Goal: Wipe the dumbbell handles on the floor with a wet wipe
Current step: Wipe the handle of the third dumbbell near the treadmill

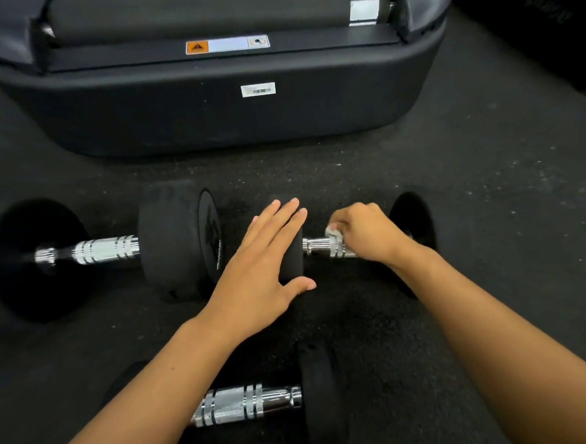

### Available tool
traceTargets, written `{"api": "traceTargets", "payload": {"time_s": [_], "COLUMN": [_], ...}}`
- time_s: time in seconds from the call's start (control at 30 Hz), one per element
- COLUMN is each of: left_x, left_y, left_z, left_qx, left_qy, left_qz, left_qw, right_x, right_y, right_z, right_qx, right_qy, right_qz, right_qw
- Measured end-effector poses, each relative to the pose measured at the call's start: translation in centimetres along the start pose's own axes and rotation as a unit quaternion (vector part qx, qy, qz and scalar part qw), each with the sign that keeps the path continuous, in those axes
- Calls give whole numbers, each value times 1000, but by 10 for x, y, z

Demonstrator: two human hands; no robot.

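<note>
Dumbbells are all black heads with shiny chrome handles, banded with knurled rings: big one (104, 249), near one (241, 402). Wet wipe (333, 231) is white. Floor (488, 182) is black with pale specks. Black treadmill (208, 100) has an orange-and-white warning sticker (227, 44), plus a white barcode label (258, 89).
</note>
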State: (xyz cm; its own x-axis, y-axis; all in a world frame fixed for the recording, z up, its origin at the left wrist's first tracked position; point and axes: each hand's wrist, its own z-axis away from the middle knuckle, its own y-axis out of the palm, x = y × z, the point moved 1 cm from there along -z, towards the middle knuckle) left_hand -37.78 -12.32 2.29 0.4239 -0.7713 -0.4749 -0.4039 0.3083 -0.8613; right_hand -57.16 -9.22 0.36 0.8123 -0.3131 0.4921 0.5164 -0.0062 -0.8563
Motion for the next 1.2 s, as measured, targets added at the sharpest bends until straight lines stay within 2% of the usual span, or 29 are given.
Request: {"api": "traceTargets", "payload": {"time_s": [0.07, 0.17, 0.3, 0.43, 0.57, 0.77, 0.87, 1.07, 1.2], "left_x": [0, 2, 0, 2, 1, 2, 1, -1, -7], "left_y": [0, -1, 1, -4, -2, -3, -2, -6, -5], "left_z": [-1, -2, 0, -4, -5, -5, -4, -5, -4], "left_qx": [-4, -4, -4, 7, 9, 3, -1, 10, 3], "left_qy": [1, 0, 4, -3, -2, -5, -6, -21, -42], "left_qz": [-1, -2, -1, -5, -7, 3, 1, 19, 21], "left_qw": [1000, 1000, 1000, 1000, 1000, 1000, 1000, 1000, 999], "right_x": [2, 0, 2, 4, -17, -24, -25, -29, -23], "right_y": [1, 0, 7, 41, 42, 60, 60, 49, 23], "right_z": [-5, 8, 18, 42, 49, 52, 50, 60, 73], "right_qx": [17, -29, -84, -171, -250, -256, -298, -247, -252], "right_qy": [0, -54, -62, -201, -223, -271, -247, -261, -136], "right_qz": [15, 10, 17, 65, 88, 90, 81, 98, 68], "right_qw": [1000, 998, 994, 962, 938, 924, 918, 928, 956]}}
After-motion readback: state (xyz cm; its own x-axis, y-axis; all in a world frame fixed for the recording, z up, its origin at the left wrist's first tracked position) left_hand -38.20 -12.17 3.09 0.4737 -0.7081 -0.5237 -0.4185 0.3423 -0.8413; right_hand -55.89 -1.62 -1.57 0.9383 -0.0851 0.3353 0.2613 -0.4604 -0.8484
